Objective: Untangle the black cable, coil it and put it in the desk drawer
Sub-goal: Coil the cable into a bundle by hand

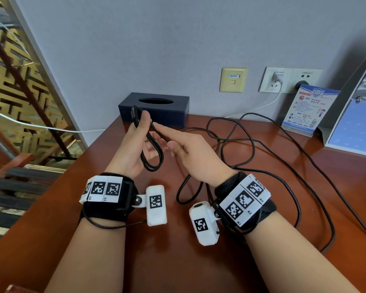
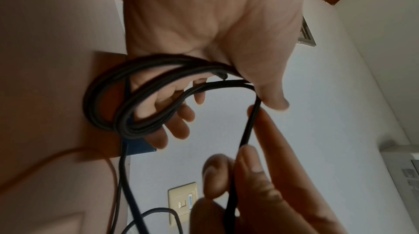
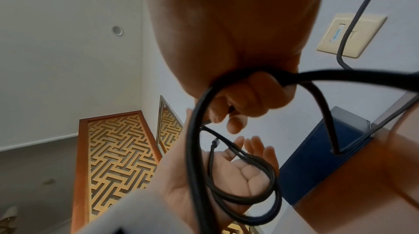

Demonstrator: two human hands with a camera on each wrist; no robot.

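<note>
The black cable (image 1: 262,172) sprawls in loose loops over the brown wooden desk (image 1: 178,261). One end is gathered into a small coil (image 1: 152,163) that hangs from my left hand (image 1: 145,123), with the thumb pinching its top next to the connector (image 1: 133,113). In the left wrist view the coil (image 2: 127,112) lies across the straight fingers (image 2: 179,125). My right hand (image 1: 173,140) is just right of the coil, index finger stretched toward it. Its fingers (image 3: 249,98) curl round the strand (image 3: 197,130) leading into the coil (image 3: 260,184). No drawer is in view.
A dark blue tissue box (image 1: 156,108) stands at the wall behind my hands. Wall sockets (image 1: 277,79) with a white cord (image 1: 262,105), a leaflet stand (image 1: 309,111) and a blue board (image 1: 355,127) fill the back right. The desk's left edge (image 1: 51,187) drops off beside a lattice screen.
</note>
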